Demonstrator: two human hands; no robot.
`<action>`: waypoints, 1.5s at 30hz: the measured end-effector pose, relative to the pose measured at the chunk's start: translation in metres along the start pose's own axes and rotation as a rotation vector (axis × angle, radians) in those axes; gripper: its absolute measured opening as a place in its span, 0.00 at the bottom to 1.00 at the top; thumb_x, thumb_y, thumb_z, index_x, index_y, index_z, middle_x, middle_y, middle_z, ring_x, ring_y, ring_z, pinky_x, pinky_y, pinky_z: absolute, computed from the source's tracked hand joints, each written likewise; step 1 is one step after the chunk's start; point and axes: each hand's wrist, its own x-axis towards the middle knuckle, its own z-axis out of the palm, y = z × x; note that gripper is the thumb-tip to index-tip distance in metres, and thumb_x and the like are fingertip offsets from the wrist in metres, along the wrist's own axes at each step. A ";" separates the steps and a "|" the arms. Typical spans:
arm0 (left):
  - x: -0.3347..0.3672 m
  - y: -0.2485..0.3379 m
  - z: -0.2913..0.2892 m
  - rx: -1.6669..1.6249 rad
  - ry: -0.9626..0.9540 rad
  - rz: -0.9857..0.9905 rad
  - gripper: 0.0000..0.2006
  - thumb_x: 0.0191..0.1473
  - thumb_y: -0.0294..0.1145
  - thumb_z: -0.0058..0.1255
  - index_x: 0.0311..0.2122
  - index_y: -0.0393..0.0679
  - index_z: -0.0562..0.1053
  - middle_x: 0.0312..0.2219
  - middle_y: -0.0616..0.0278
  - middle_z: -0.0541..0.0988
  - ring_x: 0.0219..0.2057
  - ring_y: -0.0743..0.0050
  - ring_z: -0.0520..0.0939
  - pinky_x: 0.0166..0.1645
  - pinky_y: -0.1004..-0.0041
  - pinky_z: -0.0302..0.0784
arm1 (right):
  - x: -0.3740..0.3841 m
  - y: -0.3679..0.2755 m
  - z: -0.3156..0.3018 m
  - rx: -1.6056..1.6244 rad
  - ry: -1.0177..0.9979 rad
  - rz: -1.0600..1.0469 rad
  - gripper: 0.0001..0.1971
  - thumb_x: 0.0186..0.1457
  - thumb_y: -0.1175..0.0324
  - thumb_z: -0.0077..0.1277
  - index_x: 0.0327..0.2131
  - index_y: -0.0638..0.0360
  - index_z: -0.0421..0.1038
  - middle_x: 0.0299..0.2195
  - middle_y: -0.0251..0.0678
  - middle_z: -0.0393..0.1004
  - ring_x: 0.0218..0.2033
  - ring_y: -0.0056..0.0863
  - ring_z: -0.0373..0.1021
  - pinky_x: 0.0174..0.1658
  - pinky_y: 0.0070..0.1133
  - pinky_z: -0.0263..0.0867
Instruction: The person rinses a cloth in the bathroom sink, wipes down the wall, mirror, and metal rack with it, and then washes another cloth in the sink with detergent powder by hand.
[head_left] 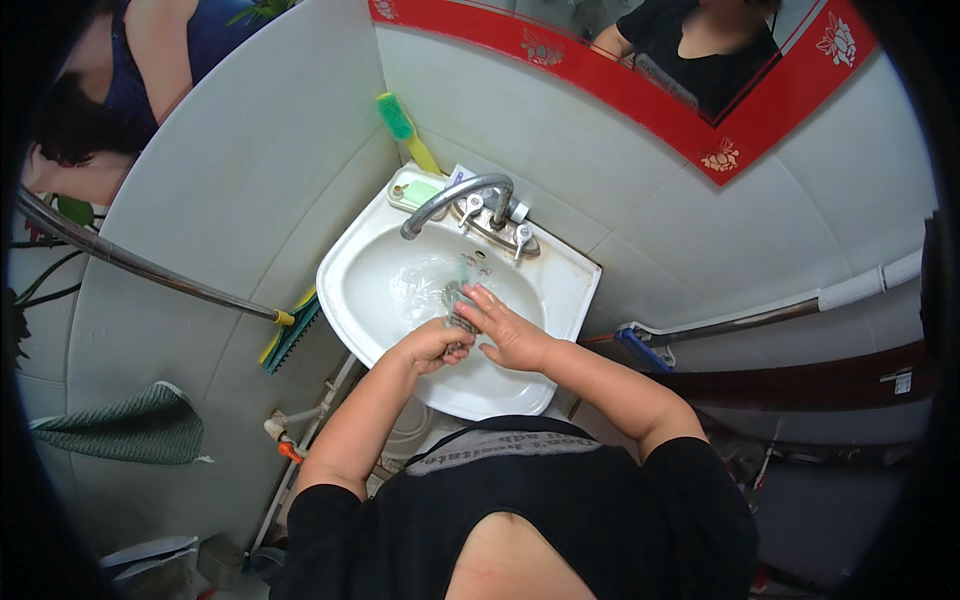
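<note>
Over the white washbasin (pixel 534 398), my left hand (pixel 432 345) is closed around a small grey, ridged or striped thing (pixel 459 308); its exact kind is unclear. My right hand (pixel 512 336) lies against it from the right, fingers stretched out and nearly flat. Part of the grey thing is hidden by my fingers. Clear, rippled water (pixel 408 280) shows in the bowl, left of my hands. Above it curves a metal faucet (pixel 440 196) with two white handles, one being the right handle (pixel 523 237).
Light-green soap (pixel 420 192) sits in a dish on the basin's back corner, near a yellow-and-green scrub brush (pixel 398 120). A yellow-and-teal broom head (pixel 292 332) is left of the basin. A red-framed mirror (pixel 722 150) hangs behind; a green towel (pixel 130 428) is at left.
</note>
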 end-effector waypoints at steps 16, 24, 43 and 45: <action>0.006 -0.032 0.009 1.508 0.544 0.427 0.11 0.38 0.31 0.49 0.29 0.36 0.69 0.24 0.46 0.74 0.29 0.51 0.75 0.33 0.63 0.71 | 0.012 0.005 0.039 0.263 -0.277 0.590 0.23 0.36 0.66 0.52 0.40 0.64 0.61 0.27 0.44 0.70 0.29 0.35 0.68 0.35 0.24 0.64; 0.008 -0.029 -0.008 0.066 0.206 0.192 0.17 0.44 0.24 0.44 0.43 0.38 0.63 0.31 0.55 0.74 0.33 0.63 0.77 0.34 0.69 0.75 | 0.019 0.017 0.017 0.821 -0.007 0.707 0.26 0.45 0.76 0.47 0.49 0.60 0.50 0.41 0.40 0.63 0.42 0.26 0.62 0.43 0.20 0.60; -0.021 0.015 0.024 0.325 -0.116 -0.017 0.06 0.40 0.26 0.52 0.25 0.40 0.68 0.15 0.66 0.68 0.16 0.82 0.68 0.19 0.85 0.61 | 0.023 -0.020 -0.019 -0.582 -0.336 0.014 0.20 0.38 0.70 0.47 0.40 0.55 0.61 0.31 0.38 0.69 0.26 0.41 0.68 0.29 0.29 0.66; -0.020 0.018 0.022 0.745 -0.035 0.090 0.09 0.38 0.27 0.55 0.26 0.39 0.68 0.16 0.62 0.70 0.17 0.75 0.71 0.21 0.77 0.65 | 0.026 -0.009 -0.008 -0.595 -0.245 0.012 0.13 0.38 0.66 0.48 0.31 0.55 0.63 0.21 0.36 0.71 0.21 0.39 0.68 0.26 0.27 0.66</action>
